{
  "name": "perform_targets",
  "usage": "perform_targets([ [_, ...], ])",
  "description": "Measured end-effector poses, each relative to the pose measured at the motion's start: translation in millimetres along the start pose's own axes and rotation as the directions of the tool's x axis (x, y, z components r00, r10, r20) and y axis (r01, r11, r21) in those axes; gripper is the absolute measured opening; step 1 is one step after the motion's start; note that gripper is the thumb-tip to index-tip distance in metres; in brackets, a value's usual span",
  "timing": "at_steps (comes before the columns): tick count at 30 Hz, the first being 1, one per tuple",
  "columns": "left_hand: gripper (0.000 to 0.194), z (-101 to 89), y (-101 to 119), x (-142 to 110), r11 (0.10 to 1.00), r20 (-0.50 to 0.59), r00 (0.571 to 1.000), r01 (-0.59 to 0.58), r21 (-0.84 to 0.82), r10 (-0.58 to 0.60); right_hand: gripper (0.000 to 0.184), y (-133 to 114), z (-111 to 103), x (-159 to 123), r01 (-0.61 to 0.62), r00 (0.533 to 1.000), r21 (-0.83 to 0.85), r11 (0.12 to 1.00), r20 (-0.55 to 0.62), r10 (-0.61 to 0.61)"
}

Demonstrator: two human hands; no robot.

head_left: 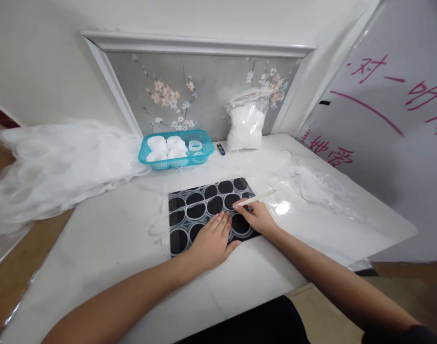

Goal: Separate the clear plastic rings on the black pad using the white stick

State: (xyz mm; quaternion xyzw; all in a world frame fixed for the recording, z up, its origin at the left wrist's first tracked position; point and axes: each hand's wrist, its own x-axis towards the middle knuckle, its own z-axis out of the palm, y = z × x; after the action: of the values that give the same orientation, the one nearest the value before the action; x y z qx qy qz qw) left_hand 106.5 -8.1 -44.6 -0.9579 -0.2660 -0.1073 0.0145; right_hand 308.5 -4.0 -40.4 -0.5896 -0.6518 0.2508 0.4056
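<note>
A black rectangular mat [178,240] lies on the white table, covered with a clear or whitish sheet patterned with rows of rings. My left hand [214,239] rests flat on the sheet, fingers stretched out together and thumb apart. Just to its right, my right hand [254,214] pinches a slim white pen-shaped tool [257,197]. The tool slants up and to the right, its tip down at a ring's edge near the left fingertips. Whether that tip is a blade or a point is too small to make out.
Behind the mat stands a blue plastic basket [145,156] with white round pieces and clear rings. Beside it are small dark-blue snips [221,149] and a zip bag [245,124] of white material. Perforated white sheets [60,167] pile up left; translucent scraps [314,186] lie right.
</note>
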Motion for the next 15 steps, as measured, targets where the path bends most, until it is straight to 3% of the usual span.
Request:
perform_targets([
  [4, 0.071, -0.1, 1, 0, 1.000, 0.025, 1.000, 0.007, -0.020, -0.006, 0.028, 1, 0, 0, 0.004, 1.000, -0.044, 0.999, 0.014, -0.004],
  [7, 0.070, -5.0, 0, 2, 0.996, 0.063, 0.998, 0.025, -0.080, -0.020, 0.028, 2, 2, -7, 0.110, 0.994, -0.193, 0.975, 0.039, -0.104],
  [12, 0.080, -22.0, 0, 9, 0.971, 0.217, 0.974, 0.106, -0.213, -0.059, 0.022, 3, 10, -20, 0.393, 0.919, -0.489, 0.779, 0.228, -0.320],
  [15, 0.085, -29.7, 0, 11, 0.960, 0.267, 0.962, 0.124, -0.251, -0.055, 0.019, -2, -1, -1, 0.398, 0.917, -0.512, 0.761, 0.190, -0.351],
])
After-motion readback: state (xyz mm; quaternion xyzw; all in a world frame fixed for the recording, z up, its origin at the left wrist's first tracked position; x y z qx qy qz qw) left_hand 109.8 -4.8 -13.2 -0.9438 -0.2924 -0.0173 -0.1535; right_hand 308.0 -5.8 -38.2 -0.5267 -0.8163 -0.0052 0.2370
